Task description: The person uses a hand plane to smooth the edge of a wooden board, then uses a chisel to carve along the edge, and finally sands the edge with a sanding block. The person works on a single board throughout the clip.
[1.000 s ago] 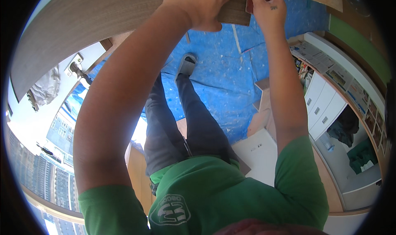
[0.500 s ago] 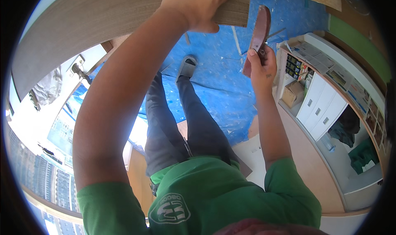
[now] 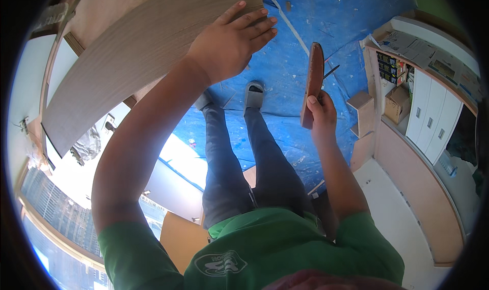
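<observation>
brown at upper left: spread the open left hand (image 3: 226,44) over a grained panel (image 3: 147,45), gripping nothing; could not tell if pressing. held a reddish-brown block (image 3: 314,78) in the curled right hand (image 3: 324,118), apart from the panel. seemed at a steadying step; to meet the panel's edge, would have needed to bring the block left, around the left hand. stood on creased blue sheeting (image 3: 285,127), left of white cabinet doors (image 3: 427,109).

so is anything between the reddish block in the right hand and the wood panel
Partly: the left hand lies over the right end of the wood panel, some fingertips past its edge. From there to the reddish block, nothing visible stands between, only blue sheeting below.
</observation>
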Tool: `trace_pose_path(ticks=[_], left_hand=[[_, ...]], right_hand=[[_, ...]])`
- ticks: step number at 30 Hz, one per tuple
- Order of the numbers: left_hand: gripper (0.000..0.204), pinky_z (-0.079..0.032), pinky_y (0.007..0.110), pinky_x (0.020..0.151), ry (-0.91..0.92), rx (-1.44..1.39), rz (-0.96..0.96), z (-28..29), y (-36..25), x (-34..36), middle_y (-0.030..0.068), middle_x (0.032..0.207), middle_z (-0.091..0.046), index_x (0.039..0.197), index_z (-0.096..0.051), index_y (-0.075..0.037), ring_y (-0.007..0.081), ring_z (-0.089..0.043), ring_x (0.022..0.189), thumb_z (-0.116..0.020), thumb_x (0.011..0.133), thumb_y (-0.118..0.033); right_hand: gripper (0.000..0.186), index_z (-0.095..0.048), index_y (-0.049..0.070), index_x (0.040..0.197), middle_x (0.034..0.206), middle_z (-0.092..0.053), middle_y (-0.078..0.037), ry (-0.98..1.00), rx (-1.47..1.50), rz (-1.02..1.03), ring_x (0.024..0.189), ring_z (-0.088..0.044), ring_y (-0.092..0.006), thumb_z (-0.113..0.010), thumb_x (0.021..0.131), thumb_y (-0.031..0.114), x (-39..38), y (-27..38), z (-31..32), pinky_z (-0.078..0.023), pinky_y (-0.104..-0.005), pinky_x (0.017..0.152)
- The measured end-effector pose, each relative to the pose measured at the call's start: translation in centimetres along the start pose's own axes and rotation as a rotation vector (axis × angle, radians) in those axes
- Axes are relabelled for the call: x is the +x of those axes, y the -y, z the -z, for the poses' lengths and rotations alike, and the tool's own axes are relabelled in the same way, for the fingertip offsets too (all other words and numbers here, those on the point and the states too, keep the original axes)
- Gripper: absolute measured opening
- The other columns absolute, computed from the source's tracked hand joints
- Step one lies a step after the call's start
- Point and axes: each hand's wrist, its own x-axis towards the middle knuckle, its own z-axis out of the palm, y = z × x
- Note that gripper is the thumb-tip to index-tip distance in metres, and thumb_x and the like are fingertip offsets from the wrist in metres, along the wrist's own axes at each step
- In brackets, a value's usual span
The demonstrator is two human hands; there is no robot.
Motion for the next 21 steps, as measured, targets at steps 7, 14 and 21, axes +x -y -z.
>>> trace_pose_path(ticks=[7, 14, 21], left_hand=[[0.056, -0.028, 0.047, 0.13, 0.013, 0.004, -0.005, 0.9, 1.7, 0.9, -0.0035, 0.16, -0.05, 0.153, -0.053, -0.024, 0.0192, -0.04, 0.152, -0.062, 0.102, -0.045], [0.057, -0.032, 0.048, 0.126, -0.056, 0.123, 0.048, 1.5, 5.4, 3.1, 0.0021, 0.156, -0.054, 0.153, -0.053, -0.018, 0.0261, -0.043, 0.15, -0.059, 0.104, -0.046], [0.074, -0.018, 0.053, 0.129, 0.036, 0.004, 0.313, 2.0, 6.6, 4.2, 0.0172, 0.167, -0.037, 0.16, -0.039, -0.005, 0.0329, -0.026, 0.158, -0.044, 0.105, -0.054]], right_hand=[[0.042, -0.063, -0.002, 0.125, 0.097, -0.064, -0.001, 0.01, 0.027, -0.098, 0.085, -0.056, -0.0078, -0.07, 0.101, 0.031, -1.0, -2.0, 1.5, -0.045, -0.0263, 0.076], [0.044, -0.062, 0.001, 0.124, 0.085, -0.063, -0.004, 0.031, 0.02, -0.065, 0.072, -0.064, -0.0133, -0.067, 0.099, 0.038, -0.1, -2.6, 2.1, -0.051, -0.0288, 0.066], [0.04, -0.062, 0.0, 0.118, 0.084, -0.062, -0.003, 0.096, 0.103, -0.11, 0.071, -0.061, -0.0114, -0.068, 0.101, 0.036, 0.7, 0.0, 1.5, -0.049, -0.0278, 0.066]])
